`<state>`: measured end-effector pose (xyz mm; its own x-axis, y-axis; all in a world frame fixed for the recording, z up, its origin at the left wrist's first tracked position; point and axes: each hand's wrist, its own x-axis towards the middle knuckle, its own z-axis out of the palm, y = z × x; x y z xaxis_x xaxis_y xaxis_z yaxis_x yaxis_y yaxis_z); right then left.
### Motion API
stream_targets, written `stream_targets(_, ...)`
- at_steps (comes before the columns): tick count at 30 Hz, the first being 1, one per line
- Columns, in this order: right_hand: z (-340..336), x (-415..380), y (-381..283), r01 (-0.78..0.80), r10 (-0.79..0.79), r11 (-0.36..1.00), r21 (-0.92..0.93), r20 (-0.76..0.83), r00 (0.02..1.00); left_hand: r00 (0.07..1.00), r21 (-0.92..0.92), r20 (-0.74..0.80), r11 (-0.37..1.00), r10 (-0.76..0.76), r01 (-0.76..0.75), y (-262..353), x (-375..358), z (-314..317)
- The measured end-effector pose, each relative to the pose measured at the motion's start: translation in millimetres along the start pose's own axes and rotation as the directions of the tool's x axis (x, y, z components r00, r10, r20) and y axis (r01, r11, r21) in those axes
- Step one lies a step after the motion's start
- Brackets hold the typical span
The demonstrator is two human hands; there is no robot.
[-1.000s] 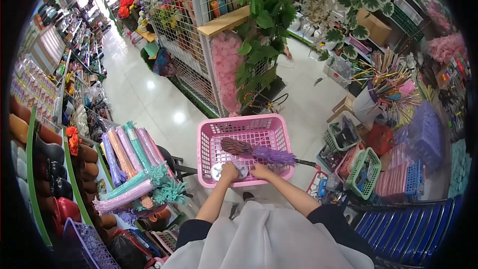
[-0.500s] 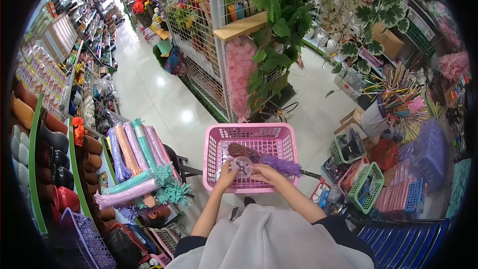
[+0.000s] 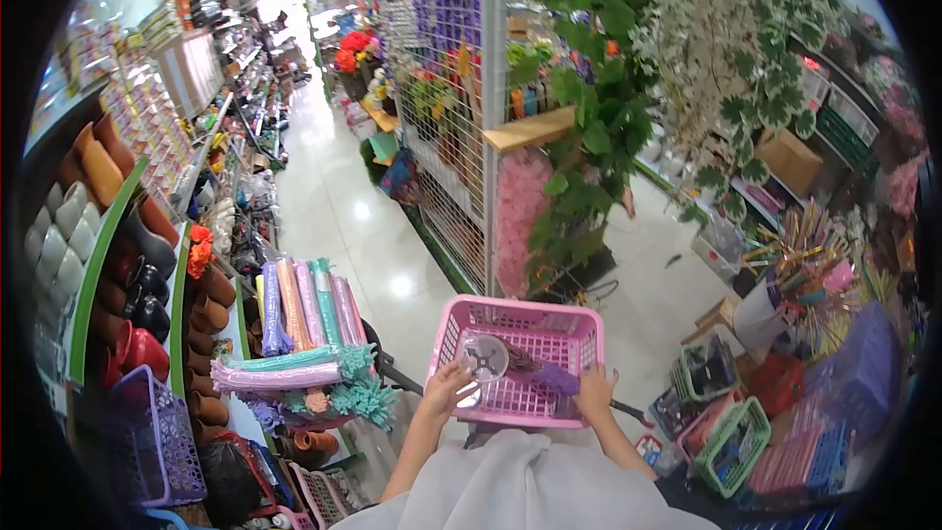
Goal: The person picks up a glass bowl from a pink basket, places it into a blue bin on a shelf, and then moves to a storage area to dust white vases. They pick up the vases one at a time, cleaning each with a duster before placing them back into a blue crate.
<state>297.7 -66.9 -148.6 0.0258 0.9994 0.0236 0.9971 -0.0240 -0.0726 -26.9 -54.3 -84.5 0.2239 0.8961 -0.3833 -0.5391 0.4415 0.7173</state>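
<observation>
In front of me is a pink plastic basket [image 3: 520, 306] with slotted walls. My left hand [image 3: 446, 391] is closed on the edge of a round clear plastic piece [image 3: 485, 359] with a cross-like pattern, held over the basket's left side. At the basket's right rim, my right hand [image 3: 595, 393] grips the edge, its fingers partly hidden. Purple dried-looking flowers [image 3: 557, 379] with brown stems lie inside the basket, their heads close to my right hand.
Wrapped bundles of coloured stems [image 3: 294, 373] are stacked at left, beside shelves of pots [image 3: 208, 314]. A wire mesh rack [image 3: 451, 128] stands ahead with hanging green leaves [image 3: 594, 108]. Green baskets [image 3: 731, 447] and a bucket of sticks [image 3: 760, 309] stand at right.
My right hand has moved from beside the clear plastic piece to the basket's right rim. My left hand keeps the piece, now further left. The view has tilted up.
</observation>
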Motion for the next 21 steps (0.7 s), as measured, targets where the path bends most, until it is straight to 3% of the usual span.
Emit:
stream_targets(2, -4.3, -4.2, 0.5, 0.015, -0.010, 0.996, 0.085, -0.058, 0.998, 0.998, -0.046, -0.047, 0.998, 0.048, -0.050, -4.5, -1.9, -1.8)
stream_targets(3, -4.5, -6.9, -0.1, -0.074, 0.089, 0.870, 0.488, -0.008, 0.996, 0.996, -0.086, -0.065, 0.994, 0.067, -0.072, -7.2, -1.7, -2.7)
stream_targets(4, -5.0, -9.7, 0.4, -0.160, 0.154, 0.582, 0.798, 0.085, 0.984, 0.995, -0.093, -0.064, 0.992, 0.079, -0.084, -9.6, -0.2, -3.1)
stream_targets(5, -6.0, -13.5, -3.9, -0.151, 0.148, 0.586, 0.796, 0.078, 0.986, 0.992, -0.105, -0.078, 0.989, 0.100, -0.107, -11.4, 0.9, -2.8)
stream_targets(7, -15.9, -21.5, -15.9, 0.052, 0.177, 0.462, 0.885, -0.149, 0.973, 0.988, -0.119, -0.089, 0.984, 0.125, -0.135, -12.9, 4.6, 0.3)
stream_targets(8, -28.5, -24.1, -11.5, 0.052, 0.120, 0.663, 0.747, -0.175, 0.977, 0.984, -0.134, -0.105, 0.978, 0.144, -0.157, -13.8, 6.5, 2.6)
stream_targets(9, -43.0, -26.4, -12.1, 0.053, 0.121, 0.664, 0.746, -0.178, 0.977, 0.980, -0.147, -0.121, 0.973, 0.159, -0.176, -14.9, 8.2, 4.1)
stream_targets(11, -61.6, -32.8, -12.7, 0.125, -0.008, 0.813, 0.569, -0.203, 0.979, 0.981, -0.312, -0.015, 0.931, 0.195, -0.190, -27.0, 22.3, -9.8)
stream_targets(12, -46.8, -33.5, -10.0, 0.048, 0.034, 0.788, 0.614, -0.121, 0.992, 0.964, -0.103, -0.137, 0.965, 0.226, -0.241, -9.2, 4.3, 21.0)
stream_targets(13, -42.8, -37.3, -11.1, 0.042, 0.043, 0.788, 0.614, -0.123, 0.991, 0.971, -0.062, -0.130, 0.976, 0.202, -0.211, -7.9, 6.6, 23.8)
stream_targets(15, -40.2, -40.1, -16.4, -0.177, 0.164, 0.828, 0.531, 0.072, 0.984, 0.969, -0.042, -0.129, 0.975, 0.209, -0.216, -4.5, 5.3, 32.1)
stream_targets(16, -43.5, -43.0, -14.1, -0.027, 0.078, 0.844, 0.536, -0.073, 0.994, 0.970, -0.039, -0.121, 0.976, 0.210, -0.216, -3.8, 5.0, 33.7)
stream_targets(17, -47.1, -45.9, -12.7, -0.029, 0.083, 0.843, 0.537, -0.076, 0.994, 0.964, -0.054, -0.146, 0.971, 0.222, -0.232, -4.7, 3.4, 33.7)
stream_targets(19, -59.2, -47.8, -12.5, 0.095, 0.056, 0.812, 0.577, -0.238, 0.970, 0.957, -0.071, -0.171, 0.966, 0.235, -0.250, -5.6, 3.5, 34.8)
stream_targets(20, -56.8, -48.4, -13.2, 0.094, 0.057, 0.811, 0.577, -0.237, 0.970, 0.960, -0.039, -0.157, 0.970, 0.232, -0.241, -6.8, 3.4, 35.4)
stream_targets(21, -52.0, -50.5, -14.8, -0.015, 0.121, 0.833, 0.553, -0.156, 0.980, 0.963, -0.005, -0.144, 0.973, 0.227, -0.230, -7.8, 1.7, 35.9)
